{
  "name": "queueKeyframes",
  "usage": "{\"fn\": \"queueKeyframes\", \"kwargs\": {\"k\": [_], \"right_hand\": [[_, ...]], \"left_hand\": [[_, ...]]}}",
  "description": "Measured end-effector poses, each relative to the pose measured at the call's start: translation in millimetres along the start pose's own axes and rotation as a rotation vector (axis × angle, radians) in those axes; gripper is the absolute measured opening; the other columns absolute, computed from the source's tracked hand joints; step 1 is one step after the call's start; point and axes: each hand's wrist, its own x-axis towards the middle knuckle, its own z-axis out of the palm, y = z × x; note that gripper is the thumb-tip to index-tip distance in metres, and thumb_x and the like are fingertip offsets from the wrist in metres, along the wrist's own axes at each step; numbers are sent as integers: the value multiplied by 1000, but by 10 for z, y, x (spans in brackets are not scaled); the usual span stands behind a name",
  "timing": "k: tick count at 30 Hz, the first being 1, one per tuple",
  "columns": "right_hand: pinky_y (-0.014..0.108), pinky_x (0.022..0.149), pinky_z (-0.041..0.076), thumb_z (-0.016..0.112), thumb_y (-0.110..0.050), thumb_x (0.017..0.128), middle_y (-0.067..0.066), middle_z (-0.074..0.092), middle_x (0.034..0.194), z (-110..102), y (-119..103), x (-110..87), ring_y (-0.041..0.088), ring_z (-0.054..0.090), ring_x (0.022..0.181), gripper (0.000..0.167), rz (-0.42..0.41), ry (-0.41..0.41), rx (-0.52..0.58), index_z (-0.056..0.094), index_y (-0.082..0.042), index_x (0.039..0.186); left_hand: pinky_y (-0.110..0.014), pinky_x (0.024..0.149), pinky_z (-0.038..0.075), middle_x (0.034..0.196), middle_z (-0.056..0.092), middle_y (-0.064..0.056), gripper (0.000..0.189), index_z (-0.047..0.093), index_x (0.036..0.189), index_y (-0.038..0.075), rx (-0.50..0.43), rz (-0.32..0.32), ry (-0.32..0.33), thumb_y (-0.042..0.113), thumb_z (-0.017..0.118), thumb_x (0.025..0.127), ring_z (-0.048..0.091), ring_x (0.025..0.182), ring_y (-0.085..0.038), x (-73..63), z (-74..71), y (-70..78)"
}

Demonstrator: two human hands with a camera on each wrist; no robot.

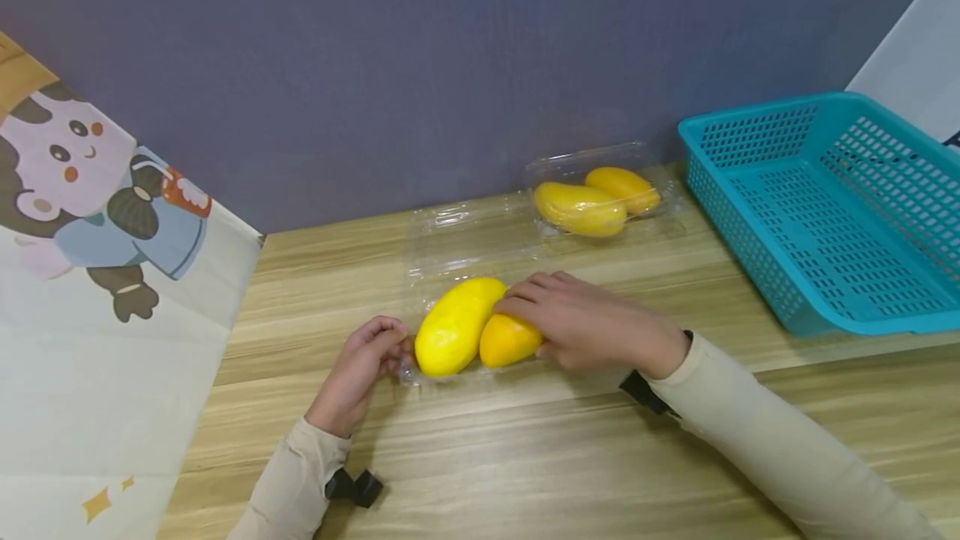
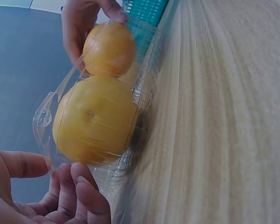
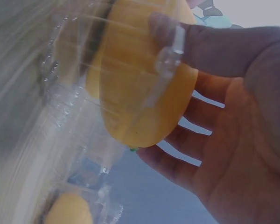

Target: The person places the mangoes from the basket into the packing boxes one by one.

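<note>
A clear plastic clamshell box (image 1: 472, 229) lies with its lid folded back on the table. In its near half rest a large yellow mango (image 1: 454, 330) and, to the right, a smaller orange mango (image 1: 510, 342). My right hand (image 1: 581, 317) grips the orange mango, fingers over its far side; in the right wrist view the thumb (image 3: 219, 49) lies against it at the box's rim. At the box's left corner, my left hand (image 1: 363, 365) pinches the thin plastic rim (image 2: 43, 116) between thumb and curled fingers.
Behind, against the grey-blue wall, stands a second clear box (image 1: 551, 169) holding two mangoes (image 1: 579, 208). A turquoise perforated basket (image 1: 787, 277) sits at the right. Cartoon-printed panel (image 1: 112, 215) borders the wooden table (image 1: 300, 273) on the left.
</note>
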Motion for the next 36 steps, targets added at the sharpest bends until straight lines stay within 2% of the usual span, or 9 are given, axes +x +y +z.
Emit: {"fn": "queueKeyframes", "kwargs": {"k": [6,17,27,36], "right_hand": [[50,115,37,77,-10,83,6,55,142,51,38,66,29,49,132,66,-4,-28,37,50,-15,143],[47,114,38,74,-3,81,3,58,138,118,78,130,26,52,130,63,-8,-74,76,53,-17,139],[47,112,40,77,-2,79,5,59,137,110,91,108,26,54,129,64,-2,-27,111,56,-17,137],[49,110,42,80,-12,83,4,61,136,40,142,74,26,56,127,57,15,-5,105,59,-19,136]], "left_hand": [[-25,67,47,83,60,2,12,55,103,5,-5,-1,-11,15,49,101,59,74,-13,8,-2,-12],[-26,69,47,81,59,2,10,56,97,8,-9,-8,-30,15,49,101,57,73,-13,6,1,-15],[-28,69,47,77,59,2,11,55,93,9,-6,-9,-42,14,48,100,56,71,-14,-1,-2,5],[-29,69,47,74,59,1,10,54,92,9,15,-15,-57,15,50,99,55,69,-15,-14,-36,15]]}}
